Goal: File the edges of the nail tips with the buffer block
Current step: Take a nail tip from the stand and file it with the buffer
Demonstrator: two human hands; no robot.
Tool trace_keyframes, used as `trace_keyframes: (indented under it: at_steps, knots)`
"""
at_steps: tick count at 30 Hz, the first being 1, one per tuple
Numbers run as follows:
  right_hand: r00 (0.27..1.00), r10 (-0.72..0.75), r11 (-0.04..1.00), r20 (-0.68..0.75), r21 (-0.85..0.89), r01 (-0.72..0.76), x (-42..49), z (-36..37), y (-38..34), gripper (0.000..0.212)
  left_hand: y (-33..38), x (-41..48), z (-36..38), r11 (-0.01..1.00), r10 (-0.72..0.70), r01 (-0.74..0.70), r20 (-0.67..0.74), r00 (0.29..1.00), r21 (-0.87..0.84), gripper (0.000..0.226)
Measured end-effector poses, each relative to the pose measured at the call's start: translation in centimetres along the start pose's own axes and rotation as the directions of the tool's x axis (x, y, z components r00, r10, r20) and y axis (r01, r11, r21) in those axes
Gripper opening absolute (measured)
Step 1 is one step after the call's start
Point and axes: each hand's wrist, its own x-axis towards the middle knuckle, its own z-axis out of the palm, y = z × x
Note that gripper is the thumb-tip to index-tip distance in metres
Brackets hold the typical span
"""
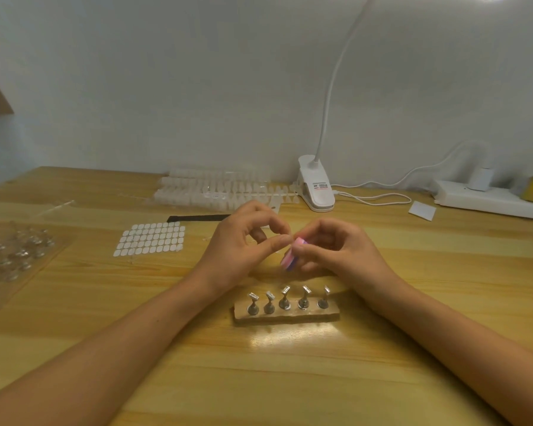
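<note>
My right hand grips a pink buffer block with a purple edge, just above the wooden table. My left hand is beside it, thumb and forefinger pinched together right at the block's upper end; a small clear nail tip between them is too small to make out for sure. Below the hands stands a tan holder bar with several metal nail stands in a row. Strips of clear nail tips lie at the back of the table.
A sheet of white adhesive tabs and a black file lie left of the hands. A clear plastic tray is at the far left. A white clip lamp, its cable and a power strip are at the back right.
</note>
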Motion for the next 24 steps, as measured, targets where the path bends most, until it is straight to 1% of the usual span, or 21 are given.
trace_keyframes:
  at_steps: [1, 3, 4, 6, 7, 8, 10, 11, 12, 14, 15, 17, 18, 19, 21, 22, 23, 24]
  knots:
    - [1.0, -0.002, 1.0, -0.027, 0.026, 0.002, 0.06, -0.02, -0.06, 0.033, -0.01, -0.02, -0.04, 1.0, 0.0, 0.0, 0.007, 1.0, 0.003, 0.006]
    - [0.99, 0.012, 0.991, -0.139, 0.132, 0.006, 0.19, -0.49, -0.2, 0.037, 0.0, -0.05, -0.05, 1.0, -0.005, 0.005, 0.021, 1.0, 0.0, 0.007]
    - [0.989, 0.023, 0.989, -0.146, 0.149, -0.001, 0.21, -0.61, -0.21, 0.036, 0.02, -0.07, -0.02, 1.0, -0.002, 0.002, 0.019, 1.0, -0.001, 0.007]
    - [0.999, 0.02, 0.997, -0.049, 0.07, -0.017, 0.06, -0.35, -0.16, 0.033, 0.03, -0.06, 0.0, 1.0, 0.019, -0.019, 0.012, 1.0, 0.004, 0.009]
    - [1.0, 0.0, 1.0, -0.016, 0.03, 0.0, -0.04, -0.13, -0.12, 0.032, 0.05, -0.03, -0.01, 0.999, 0.031, -0.031, 0.018, 0.999, 0.006, 0.01]
    - [0.999, -0.019, 0.999, -0.034, 0.032, 0.02, -0.03, -0.06, -0.06, 0.03, 0.05, 0.01, -0.01, 0.999, 0.04, -0.04, 0.031, 0.999, 0.006, 0.01]
    - [0.986, -0.015, 0.992, -0.166, 0.123, 0.035, 0.11, -0.45, -0.19, 0.029, 0.09, 0.08, 0.03, 0.999, 0.038, -0.038, 0.065, 0.997, 0.005, 0.009]
    - [0.982, -0.002, 0.987, -0.189, 0.158, 0.032, 0.16, -0.62, -0.19, 0.028, 0.1, 0.08, 0.08, 0.999, 0.037, -0.037, 0.07, 0.997, 0.005, 0.009]
    - [0.988, 0.006, 0.988, -0.154, 0.152, 0.018, 0.14, -0.66, -0.19, 0.027, 0.07, 0.09, 0.12, 0.999, 0.041, -0.042, 0.066, 0.997, 0.004, 0.009]
    - [0.999, -0.007, 0.999, -0.033, 0.049, 0.009, -0.04, -0.24, -0.23, 0.027, 0.07, 0.16, 0.12, 0.999, 0.054, -0.053, 0.059, 0.997, -0.004, 0.008]
    - [0.999, -0.024, 0.999, -0.026, 0.029, 0.025, -0.04, -0.06, -0.2, 0.027, 0.13, 0.17, 0.11, 0.998, 0.057, -0.056, 0.067, 0.996, -0.01, 0.007]
    - [0.988, -0.033, 0.994, -0.153, 0.101, 0.049, 0.21, -0.24, -0.17, 0.025, 0.11, 0.17, 0.17, 0.998, 0.063, -0.062, 0.088, 0.994, -0.015, 0.008]
    - [0.981, -0.021, 0.989, -0.193, 0.141, 0.049, 0.3, -0.49, -0.08, 0.024, 0.03, 0.15, 0.23, 0.998, 0.063, -0.061, 0.096, 0.993, -0.02, 0.008]
    - [0.983, -0.007, 0.988, -0.184, 0.15, 0.035, 0.3, -0.53, -0.1, 0.025, -0.01, 0.1, 0.26, 0.998, 0.061, -0.057, 0.106, 0.993, -0.033, 0.008]
    - [0.998, -0.009, 0.998, -0.059, 0.065, 0.013, 0.18, -0.3, -0.14, 0.025, 0.02, 0.03, 0.22, 0.997, 0.062, -0.055, 0.129, 0.99, -0.059, 0.006]
    - [0.999, -0.024, 0.999, -0.041, 0.023, 0.025, 0.18, -0.17, -0.12, 0.025, 0.04, 0.05, 0.19, 0.997, 0.059, -0.051, 0.136, 0.989, -0.061, 0.006]
    - [0.996, -0.035, 0.999, -0.08, 0.026, 0.037, 0.23, -0.2, -0.06, 0.024, 0.03, 0.01, 0.18, 0.997, 0.047, -0.038, 0.138, 0.989, -0.062, 0.007]
    - [0.988, -0.031, 0.997, -0.15, 0.061, 0.04, 0.24, -0.33, -0.04, 0.022, 0.05, -0.05, 0.17, 0.997, 0.031, -0.023, 0.131, 0.991, -0.068, 0.008]
